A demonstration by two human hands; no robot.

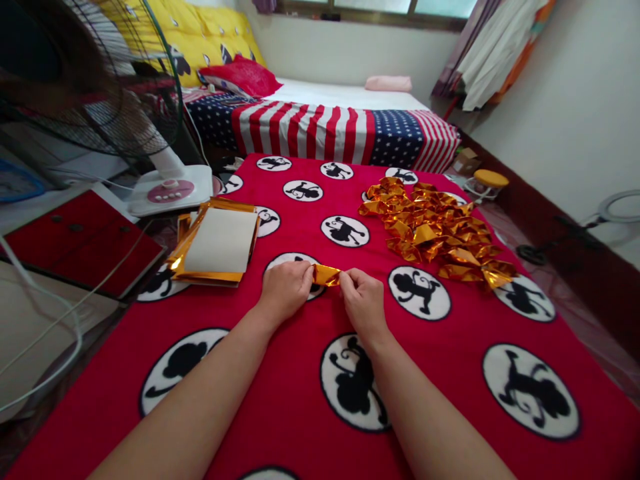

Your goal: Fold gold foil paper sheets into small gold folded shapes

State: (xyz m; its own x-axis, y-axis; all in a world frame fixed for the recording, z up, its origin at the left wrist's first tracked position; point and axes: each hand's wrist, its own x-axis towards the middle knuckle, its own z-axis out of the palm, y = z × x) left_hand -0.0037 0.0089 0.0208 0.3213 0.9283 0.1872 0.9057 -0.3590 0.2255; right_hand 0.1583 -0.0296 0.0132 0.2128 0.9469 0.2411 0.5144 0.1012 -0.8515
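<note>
Foil strip (327, 275), glossy gold, creased, narrow

Over on the left feed I see a fan (167, 163) near a red-fronted cabinet (95, 233). Beneath the window (380, 8), I've got a bed with a stars-and-stripes cover (305, 130), a red pillow (243, 75) and a pink pillow (389, 83). Rightward, I make out hanging clothes (495, 57) and a yellow-topped stool (491, 179) near a cardboard box (466, 161).
</note>
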